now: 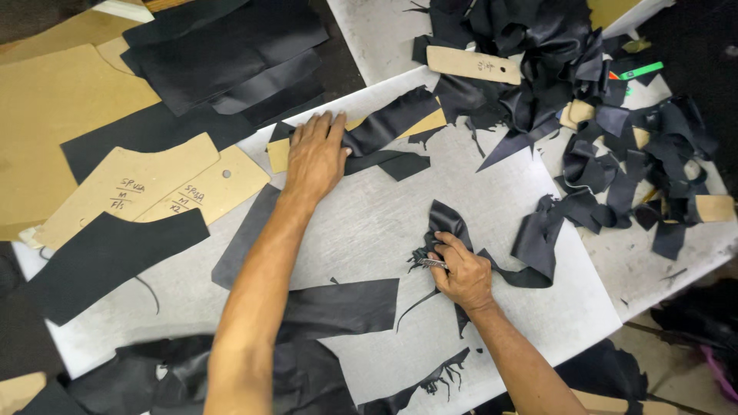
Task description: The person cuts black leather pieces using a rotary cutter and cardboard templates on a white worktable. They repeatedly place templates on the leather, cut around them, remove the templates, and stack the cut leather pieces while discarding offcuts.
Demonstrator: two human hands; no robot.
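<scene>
So the left hand (315, 157) is spread flat, fingers wide, pressing down on a strip of black leather (384, 127) that lies over a tan card pattern (278, 154) near the far edge of the counter (369, 230). Looks to me like that flat palm is there to pin both layers so nothing slides. It isn't gripping anything, just pressing down.

The right hand (461, 273) is curled tight around a small metal-looking tool (433, 263), probably a knife, though it's too small to be sure. It sits right on a crumpled black leather scrap (446, 223) around the middle of the counter, toward the right edge, with a longer ribbon of offcut (534, 246) trailing off beside it.

Far right corner is a big heap of black trimmings (584, 92) with another tan card piece (473, 64) on top, shoved well clear of the cutting spot, I'd guess. Off the left edge there are larger tan card templates (165, 180) with handwriting on them and flat black leather sheets (223, 54) stacked nearby. More cut black pieces (338, 307) lie along the near edge.
</scene>
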